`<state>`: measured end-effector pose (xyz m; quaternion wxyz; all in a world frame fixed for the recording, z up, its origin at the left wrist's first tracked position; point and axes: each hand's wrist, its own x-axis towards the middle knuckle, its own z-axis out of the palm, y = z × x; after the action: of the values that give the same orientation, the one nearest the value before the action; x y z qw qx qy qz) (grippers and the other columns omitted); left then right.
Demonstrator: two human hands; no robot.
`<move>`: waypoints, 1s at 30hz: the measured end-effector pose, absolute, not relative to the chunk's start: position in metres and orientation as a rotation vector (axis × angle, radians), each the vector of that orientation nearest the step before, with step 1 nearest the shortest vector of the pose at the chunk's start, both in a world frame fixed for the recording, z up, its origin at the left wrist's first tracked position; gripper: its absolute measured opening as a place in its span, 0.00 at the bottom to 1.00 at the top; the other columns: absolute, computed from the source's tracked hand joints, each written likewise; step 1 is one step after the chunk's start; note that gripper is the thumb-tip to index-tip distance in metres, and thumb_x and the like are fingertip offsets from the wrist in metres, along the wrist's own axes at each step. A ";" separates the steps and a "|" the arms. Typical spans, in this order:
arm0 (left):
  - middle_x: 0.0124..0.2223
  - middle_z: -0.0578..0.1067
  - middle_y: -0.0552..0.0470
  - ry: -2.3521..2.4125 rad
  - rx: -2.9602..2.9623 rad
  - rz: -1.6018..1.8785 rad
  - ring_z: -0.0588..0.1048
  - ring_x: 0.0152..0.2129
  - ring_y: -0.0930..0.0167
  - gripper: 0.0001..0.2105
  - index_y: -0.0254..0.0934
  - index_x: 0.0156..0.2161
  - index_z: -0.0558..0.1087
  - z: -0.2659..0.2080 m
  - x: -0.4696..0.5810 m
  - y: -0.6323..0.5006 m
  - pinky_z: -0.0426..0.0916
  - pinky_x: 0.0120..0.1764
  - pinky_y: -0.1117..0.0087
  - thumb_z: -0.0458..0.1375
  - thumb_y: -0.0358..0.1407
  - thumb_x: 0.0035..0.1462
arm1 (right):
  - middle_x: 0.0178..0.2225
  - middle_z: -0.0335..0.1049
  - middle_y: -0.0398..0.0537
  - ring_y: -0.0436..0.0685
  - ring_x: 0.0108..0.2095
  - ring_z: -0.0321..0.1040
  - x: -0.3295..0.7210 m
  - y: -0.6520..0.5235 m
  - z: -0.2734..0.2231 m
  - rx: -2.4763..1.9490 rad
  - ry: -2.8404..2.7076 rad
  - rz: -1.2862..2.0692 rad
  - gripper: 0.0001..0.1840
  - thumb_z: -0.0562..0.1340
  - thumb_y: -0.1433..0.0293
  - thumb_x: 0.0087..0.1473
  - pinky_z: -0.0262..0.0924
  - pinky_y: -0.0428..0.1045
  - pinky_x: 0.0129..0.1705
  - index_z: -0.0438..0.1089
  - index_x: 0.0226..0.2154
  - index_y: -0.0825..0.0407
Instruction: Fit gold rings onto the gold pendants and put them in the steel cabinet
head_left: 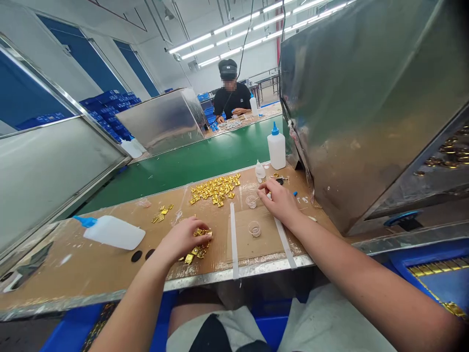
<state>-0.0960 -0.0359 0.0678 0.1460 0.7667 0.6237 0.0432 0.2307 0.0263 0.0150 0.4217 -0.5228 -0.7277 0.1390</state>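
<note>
My left hand [185, 238] is at a small pile of gold metal pieces [198, 252] near the front edge of the table. Its thumb and forefinger are closed on one small gold piece, partly hidden by the fingers. With fingertips pinched on a thin stick [255, 198], my right hand [278, 201] is over a small clear cup [251, 202]. The stick's tip is at that cup. A second clear cup [254, 229] stands between the hands on a cardboard sheet [240, 247] edged with white tape. Beyond my left hand lies a larger heap of gold pieces [216, 189].
A white squeeze bottle [114, 232] lies at left beside black discs [137, 256]. Another bottle [277, 149] stands upright at the back right, near a small dropper bottle [260, 170]. A metal panel [351, 107] rises on the right. Across the green belt [176, 164] sits a person [238, 98].
</note>
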 end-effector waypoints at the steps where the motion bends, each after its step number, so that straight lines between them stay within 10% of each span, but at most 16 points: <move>1: 0.41 0.80 0.45 1.802 2.198 0.140 0.78 0.39 0.57 0.12 0.43 0.36 0.81 0.063 -0.096 -0.038 0.69 0.41 0.62 0.64 0.48 0.53 | 0.37 0.71 0.45 0.53 0.30 0.65 0.230 0.026 0.015 -1.316 -1.825 0.348 0.09 0.60 0.64 0.65 0.50 0.48 0.34 0.73 0.41 0.50; 30: 0.40 0.77 0.49 1.254 1.593 1.383 0.77 0.31 0.70 0.10 0.37 0.42 0.74 -0.003 0.029 0.039 0.68 0.34 0.69 0.53 0.39 0.64 | 0.31 0.73 0.43 0.54 0.32 0.66 0.225 0.030 0.007 -1.453 -2.073 0.261 0.21 0.57 0.53 0.67 0.43 0.48 0.30 0.70 0.30 0.50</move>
<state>0.0285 0.0392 -0.0032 0.3367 0.6112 0.4811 0.5307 0.2251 0.0298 0.0070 0.2940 -0.5456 -0.7786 0.0982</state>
